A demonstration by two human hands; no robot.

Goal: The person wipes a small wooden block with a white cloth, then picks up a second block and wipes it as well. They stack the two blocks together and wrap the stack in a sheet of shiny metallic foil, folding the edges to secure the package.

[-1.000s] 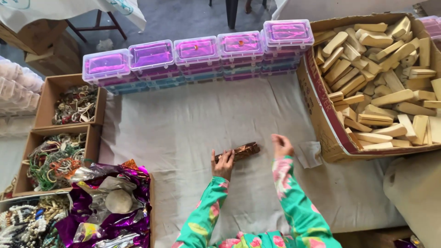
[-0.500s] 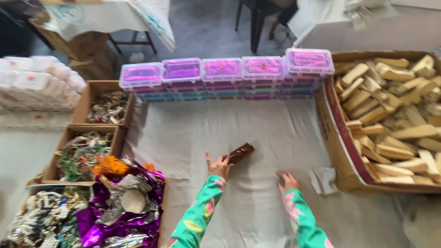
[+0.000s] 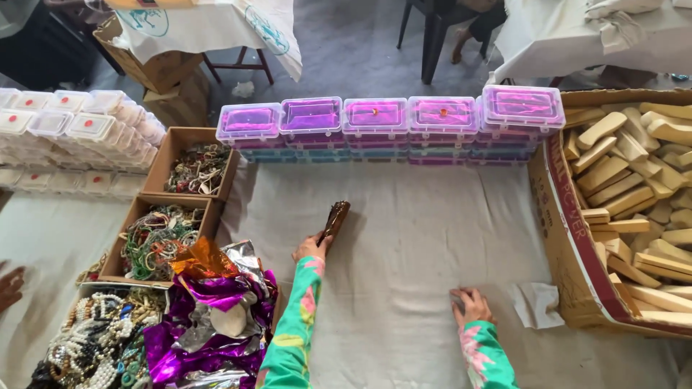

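The left hand point(image 3: 311, 249) has its grip pinched on the lower end of a brown foil-wrapped stick point(image 3: 334, 218), which lies tilted on the grey cloth surface point(image 3: 425, 238) — below the row of purple-lidded boxes point(image 3: 375, 119). The right hand point(image 3: 472, 306) rests flat, fingers spread, beside a white paper scrap point(image 3: 537, 302)

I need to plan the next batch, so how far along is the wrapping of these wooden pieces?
Done: one brown foil-wrapped piece, held at its near end by the left hand. In hand: the right hand rests on the grey cloth, over something small I cannot identify. Left: the cardboard box is full of bare wooden blocks.
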